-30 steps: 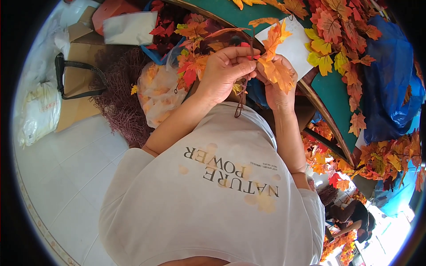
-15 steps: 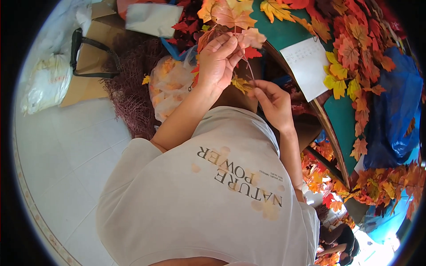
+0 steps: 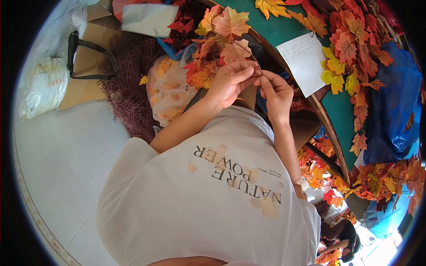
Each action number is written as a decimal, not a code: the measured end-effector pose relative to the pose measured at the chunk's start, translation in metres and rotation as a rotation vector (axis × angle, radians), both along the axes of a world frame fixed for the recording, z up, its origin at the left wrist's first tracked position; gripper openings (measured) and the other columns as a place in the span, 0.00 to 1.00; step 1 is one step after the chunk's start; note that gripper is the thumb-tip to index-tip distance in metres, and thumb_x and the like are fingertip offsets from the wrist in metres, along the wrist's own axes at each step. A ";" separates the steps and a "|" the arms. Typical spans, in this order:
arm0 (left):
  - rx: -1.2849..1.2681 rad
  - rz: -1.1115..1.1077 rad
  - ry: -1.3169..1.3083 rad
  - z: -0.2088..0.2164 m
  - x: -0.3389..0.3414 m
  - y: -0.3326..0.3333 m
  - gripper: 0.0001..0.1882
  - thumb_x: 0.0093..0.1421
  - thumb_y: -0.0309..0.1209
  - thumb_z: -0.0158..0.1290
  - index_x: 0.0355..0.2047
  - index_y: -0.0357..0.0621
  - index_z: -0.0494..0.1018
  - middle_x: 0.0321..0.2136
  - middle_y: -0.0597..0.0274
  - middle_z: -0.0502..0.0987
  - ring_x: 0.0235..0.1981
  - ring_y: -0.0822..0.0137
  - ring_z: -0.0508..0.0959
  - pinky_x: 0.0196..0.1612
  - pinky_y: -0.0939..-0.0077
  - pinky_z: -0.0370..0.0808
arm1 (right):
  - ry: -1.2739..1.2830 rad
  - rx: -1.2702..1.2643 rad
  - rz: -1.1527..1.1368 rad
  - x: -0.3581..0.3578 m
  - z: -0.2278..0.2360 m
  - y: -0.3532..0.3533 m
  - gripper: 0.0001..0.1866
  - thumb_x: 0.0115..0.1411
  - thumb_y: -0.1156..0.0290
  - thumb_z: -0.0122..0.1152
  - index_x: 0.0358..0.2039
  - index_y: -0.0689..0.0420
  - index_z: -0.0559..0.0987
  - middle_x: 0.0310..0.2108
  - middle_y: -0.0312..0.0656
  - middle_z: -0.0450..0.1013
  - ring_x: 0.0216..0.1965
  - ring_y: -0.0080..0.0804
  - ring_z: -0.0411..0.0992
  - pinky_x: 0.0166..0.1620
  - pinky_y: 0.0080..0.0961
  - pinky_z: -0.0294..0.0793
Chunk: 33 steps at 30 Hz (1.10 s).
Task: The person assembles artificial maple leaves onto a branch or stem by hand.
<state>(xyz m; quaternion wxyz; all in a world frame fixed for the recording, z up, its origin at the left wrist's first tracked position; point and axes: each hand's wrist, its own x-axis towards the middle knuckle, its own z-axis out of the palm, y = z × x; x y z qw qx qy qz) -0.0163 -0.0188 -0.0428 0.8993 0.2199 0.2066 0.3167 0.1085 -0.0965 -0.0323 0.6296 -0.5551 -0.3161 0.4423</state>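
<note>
A spray of artificial maple leaves (image 3: 231,23), orange and yellow, hangs by the green table's edge, just beyond my hands. Its thin dark stem (image 3: 256,60) runs down to my fingertips. My left hand (image 3: 231,83) is closed, thumb against forefinger, at the stem's lower end. Touching it from the right, my right hand (image 3: 278,94) pinches at the same spot. The fingers cover the stem's end, so exactly how each grips it is partly hidden. Below my left hand, more orange leaves (image 3: 203,79) lie against a clear plastic bag (image 3: 171,91) filled with leaves.
The green table (image 3: 335,111) has a wooden rim and bears a white written sheet (image 3: 301,64), leaf garlands (image 3: 350,42) and a blue plastic bag (image 3: 392,106). On the left are purple-brown twiggy stems (image 3: 128,84) and a cardboard box (image 3: 91,53). Another person (image 3: 341,239) is at lower right.
My hands have come together: the left moved right and down to meet the right. The yellow leaf that hung between them is now mostly out of sight, and the orange leaves shifted.
</note>
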 end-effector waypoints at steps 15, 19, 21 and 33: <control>0.113 -0.245 -0.095 -0.011 0.019 -0.003 0.04 0.57 0.26 0.53 0.30 0.37 0.73 0.34 0.62 0.71 0.37 0.71 0.72 0.43 0.77 0.70 | 0.865 -0.045 0.291 0.034 0.003 -0.026 0.08 0.59 0.77 0.50 0.36 0.68 0.75 0.20 0.33 0.64 0.12 0.10 0.47 0.15 0.08 0.42; 0.472 -0.017 -0.158 0.000 0.029 -0.006 0.04 0.57 0.26 0.53 0.30 0.39 0.70 0.33 0.59 0.70 0.40 0.67 0.70 0.44 0.75 0.69 | 0.529 0.036 0.226 0.021 0.020 -0.031 0.10 0.58 0.79 0.53 0.41 0.66 0.72 0.24 0.35 0.68 0.20 0.17 0.62 0.23 0.11 0.61; 0.515 0.011 -0.228 0.017 0.031 -0.004 0.05 0.57 0.27 0.53 0.31 0.40 0.69 0.33 0.59 0.68 0.40 0.63 0.69 0.45 0.70 0.69 | 0.097 0.142 0.238 0.012 0.032 -0.031 0.20 0.54 0.81 0.58 0.48 0.64 0.67 0.27 0.36 0.70 0.30 0.23 0.69 0.36 0.20 0.69; 0.300 0.428 -0.302 0.076 -0.015 0.036 0.07 0.66 0.30 0.39 0.41 0.46 0.67 0.27 0.67 0.69 0.13 0.84 0.58 0.14 0.93 0.58 | -0.712 0.135 0.466 0.005 0.049 -0.044 0.24 0.51 0.75 0.62 0.50 0.59 0.69 0.49 0.47 0.66 0.47 0.42 0.68 0.42 0.29 0.73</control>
